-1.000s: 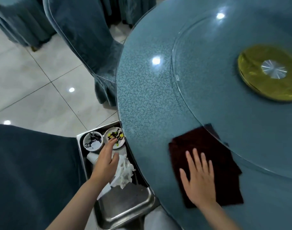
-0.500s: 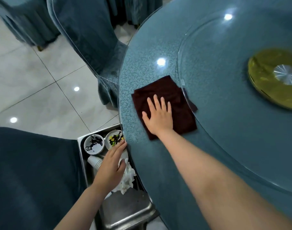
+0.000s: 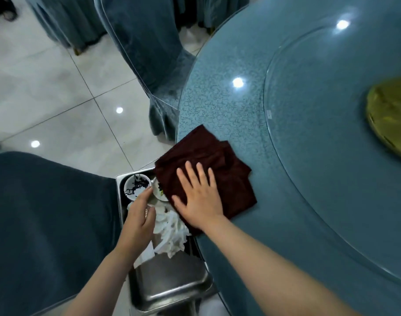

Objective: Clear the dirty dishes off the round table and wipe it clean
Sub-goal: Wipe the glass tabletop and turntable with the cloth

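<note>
My right hand [image 3: 198, 197] lies flat with fingers spread on a dark maroon cloth [image 3: 220, 165], pressing it at the near left edge of the round blue table [image 3: 240, 106]; the cloth's left part hangs over the rim. Below the rim stands a steel tray [image 3: 170, 286] holding a small white dish with black smears [image 3: 135, 187], a second dirty dish [image 3: 159, 193] half hidden by the cloth, and crumpled white napkins [image 3: 170, 231]. My left hand [image 3: 139, 215] reaches into the tray beside the dishes with fingers loosely bent; I cannot tell whether it holds anything.
A glass turntable [image 3: 332, 156] with a gold hub [image 3: 391, 117] covers the table's middle. Blue-covered chairs stand at the near left [image 3: 46, 224] and beyond the table's edge [image 3: 144, 42]. White tiled floor [image 3: 46, 87] lies to the left.
My right hand has dragged the cloth from farther in on the table back toward me to the rim, over the tray. My left hand has stayed in the tray by the dishes.
</note>
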{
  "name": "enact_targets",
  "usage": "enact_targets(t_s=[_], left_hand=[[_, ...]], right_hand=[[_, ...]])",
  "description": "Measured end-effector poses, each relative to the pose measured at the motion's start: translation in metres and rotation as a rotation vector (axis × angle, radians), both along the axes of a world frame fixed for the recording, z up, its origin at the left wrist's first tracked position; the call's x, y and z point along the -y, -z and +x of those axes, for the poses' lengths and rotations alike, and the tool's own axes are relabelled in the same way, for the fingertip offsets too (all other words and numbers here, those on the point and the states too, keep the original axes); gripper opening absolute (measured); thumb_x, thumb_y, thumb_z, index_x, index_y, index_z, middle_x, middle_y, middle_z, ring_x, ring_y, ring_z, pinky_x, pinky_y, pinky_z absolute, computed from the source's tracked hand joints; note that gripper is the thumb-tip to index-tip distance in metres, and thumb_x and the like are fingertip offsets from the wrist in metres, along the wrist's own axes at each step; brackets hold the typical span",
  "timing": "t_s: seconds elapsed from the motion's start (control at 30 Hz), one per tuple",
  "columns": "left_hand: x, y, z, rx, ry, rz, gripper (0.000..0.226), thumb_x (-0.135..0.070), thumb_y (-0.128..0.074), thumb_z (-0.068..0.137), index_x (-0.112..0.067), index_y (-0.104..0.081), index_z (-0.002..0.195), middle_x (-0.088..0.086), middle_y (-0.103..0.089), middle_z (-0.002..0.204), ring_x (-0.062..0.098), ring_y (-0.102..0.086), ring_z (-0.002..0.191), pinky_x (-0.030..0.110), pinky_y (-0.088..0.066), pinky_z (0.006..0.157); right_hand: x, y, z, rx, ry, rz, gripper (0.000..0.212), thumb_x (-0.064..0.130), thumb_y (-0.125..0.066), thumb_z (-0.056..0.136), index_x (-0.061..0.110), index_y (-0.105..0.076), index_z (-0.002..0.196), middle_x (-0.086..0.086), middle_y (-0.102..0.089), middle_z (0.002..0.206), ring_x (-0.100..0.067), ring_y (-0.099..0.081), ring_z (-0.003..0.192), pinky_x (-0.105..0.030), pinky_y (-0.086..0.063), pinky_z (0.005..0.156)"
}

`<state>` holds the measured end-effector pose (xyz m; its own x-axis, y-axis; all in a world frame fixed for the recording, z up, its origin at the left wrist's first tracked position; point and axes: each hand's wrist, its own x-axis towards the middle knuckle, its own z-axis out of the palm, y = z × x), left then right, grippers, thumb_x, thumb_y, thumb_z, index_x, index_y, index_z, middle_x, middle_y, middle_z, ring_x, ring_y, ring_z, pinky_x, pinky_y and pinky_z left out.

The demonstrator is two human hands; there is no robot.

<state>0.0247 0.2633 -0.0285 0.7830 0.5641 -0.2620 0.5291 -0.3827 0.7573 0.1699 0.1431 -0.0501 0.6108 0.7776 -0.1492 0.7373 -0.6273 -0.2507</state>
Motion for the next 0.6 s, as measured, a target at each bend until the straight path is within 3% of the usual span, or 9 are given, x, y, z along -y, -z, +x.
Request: enact_targets(t_s=[0.1,0.2,0.27,0.37,0.43,0.6], left_hand=[[0.006,-0.001,-0.010,-0.013,0.045,-0.014,0.051,-0.008,-0.044,0.099,-0.025,-0.034,0.147,-0.014,-0.035,0.149,-0.011,-0.026,0.136,0.004,-0.018,0.107],[0.012,0.003,-0.021,-0.059,0.078,-0.032,0.052,-0.011,-0.046,0.098,-0.025,-0.034,0.147,-0.007,-0.038,0.149,0.005,-0.031,0.138,0.026,-0.026,0.114],[0.018,0.001,-0.026,-0.059,0.110,-0.025,0.054,-0.013,-0.047,0.098,-0.027,-0.032,0.148,-0.005,-0.037,0.150,0.007,-0.031,0.139,0.035,-0.027,0.116],[0.028,-0.006,-0.031,-0.049,0.161,-0.043,0.052,-0.013,-0.046,0.099,-0.025,-0.032,0.148,-0.004,-0.036,0.151,0.005,-0.029,0.138,0.031,-0.025,0.115],[0.034,-0.011,-0.034,-0.054,0.204,-0.062,0.052,-0.013,-0.045,0.099,-0.025,-0.032,0.148,0.003,-0.040,0.149,0.014,-0.036,0.137,0.036,-0.029,0.115],[0.048,-0.016,-0.041,-0.024,0.321,-0.004,0.053,-0.013,-0.047,0.098,-0.025,-0.032,0.148,-0.007,-0.034,0.151,0.008,-0.027,0.141,0.030,-0.022,0.117]], right_hand=[[0.021,0.002,-0.030,-0.009,-0.045,-0.017,0.078,0.058,-0.040,0.089,0.025,-0.016,0.156,-0.005,-0.006,0.164,-0.030,-0.005,0.150,-0.054,-0.005,0.119],[0.048,0.000,-0.054,-0.011,-0.043,-0.037,0.082,0.041,-0.048,0.083,0.024,-0.014,0.156,-0.006,-0.007,0.164,-0.031,-0.008,0.150,-0.052,-0.006,0.118],[0.066,-0.003,-0.075,-0.017,-0.042,-0.054,0.087,0.037,-0.051,0.079,0.023,-0.013,0.156,-0.006,-0.009,0.164,-0.032,-0.010,0.150,-0.051,-0.006,0.117],[0.097,-0.005,-0.100,-0.024,-0.058,-0.084,0.084,0.035,-0.046,0.080,0.023,-0.013,0.156,-0.006,-0.009,0.164,-0.031,-0.013,0.149,-0.051,-0.007,0.116],[0.118,-0.008,-0.114,-0.041,-0.072,-0.101,0.077,0.034,-0.039,0.083,0.024,-0.016,0.156,-0.005,-0.011,0.164,-0.029,-0.015,0.149,-0.050,-0.010,0.115],[0.157,-0.016,-0.142,-0.102,-0.138,-0.108,0.072,0.032,-0.055,0.089,0.028,-0.023,0.154,0.001,-0.014,0.163,-0.024,-0.015,0.149,-0.044,-0.011,0.116]])
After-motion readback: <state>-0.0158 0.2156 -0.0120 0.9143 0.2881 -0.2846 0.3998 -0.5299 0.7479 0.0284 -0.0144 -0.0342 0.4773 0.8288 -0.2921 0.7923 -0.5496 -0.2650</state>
